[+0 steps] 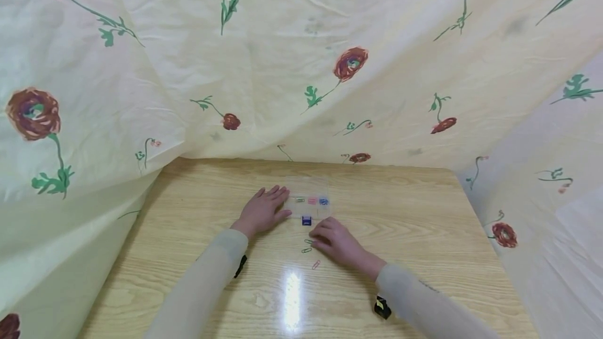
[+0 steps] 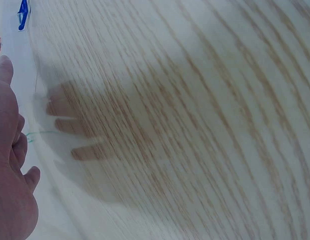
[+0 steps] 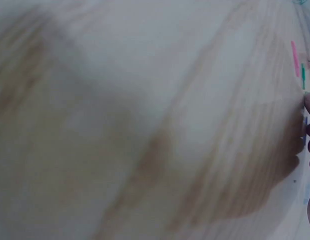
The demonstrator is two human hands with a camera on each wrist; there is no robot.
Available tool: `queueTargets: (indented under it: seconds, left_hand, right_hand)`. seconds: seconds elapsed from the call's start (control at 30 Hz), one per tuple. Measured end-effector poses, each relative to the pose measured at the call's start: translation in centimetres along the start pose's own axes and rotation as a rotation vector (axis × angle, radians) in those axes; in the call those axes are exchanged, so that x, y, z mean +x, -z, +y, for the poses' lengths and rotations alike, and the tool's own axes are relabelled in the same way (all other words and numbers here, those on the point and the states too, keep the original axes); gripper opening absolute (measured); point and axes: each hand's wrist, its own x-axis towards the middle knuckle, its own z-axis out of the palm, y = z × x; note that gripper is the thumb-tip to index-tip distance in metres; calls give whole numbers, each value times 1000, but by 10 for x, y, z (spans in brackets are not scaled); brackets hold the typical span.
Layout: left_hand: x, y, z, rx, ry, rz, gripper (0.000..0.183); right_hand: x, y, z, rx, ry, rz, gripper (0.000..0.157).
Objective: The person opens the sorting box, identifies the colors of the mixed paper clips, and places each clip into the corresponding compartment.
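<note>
A clear plastic box stands with its lid laid back. Its compartments hold green paper clips, pink clips and blue clips. My left hand lies with spread fingers against the box's left side. At its front edge is a dark blue piece. In front of the box, my right hand reaches down with bent fingers, thumb and forefinger apart, beside a green paper clip. Another green paper clip and a pink paper clip lie closer to me.
The wooden table ends at a flowered cloth that hangs behind and along both sides. Dark straps hang below the sleeves. A bright reflection shows on the table in front.
</note>
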Motion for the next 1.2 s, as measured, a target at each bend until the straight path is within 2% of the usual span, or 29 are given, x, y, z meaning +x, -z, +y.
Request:
queueTargets:
  seconds: [0.23, 0.77, 0.9, 1.03, 1.2]
  left_hand:
    - [0, 0, 0, 1, 4, -11, 72]
    - [-2, 3, 3, -15, 7, -7, 70]
    - [-2, 3, 2, -12, 9, -11, 71]
    - [-2, 4, 2, -22, 4, -6, 70]
    - [-2, 4, 2, -14, 3, -4, 71]
  right_hand:
    - [1, -3, -2, -10, 21, 12, 16]
    - [5, -3, -11, -55, -2, -58, 3]
    - [4, -4, -9, -66, 21, -52, 4]
    - [7, -2, -5, -64, 1, -22, 3]
    - [25, 9, 0, -55, -32, 19, 3]
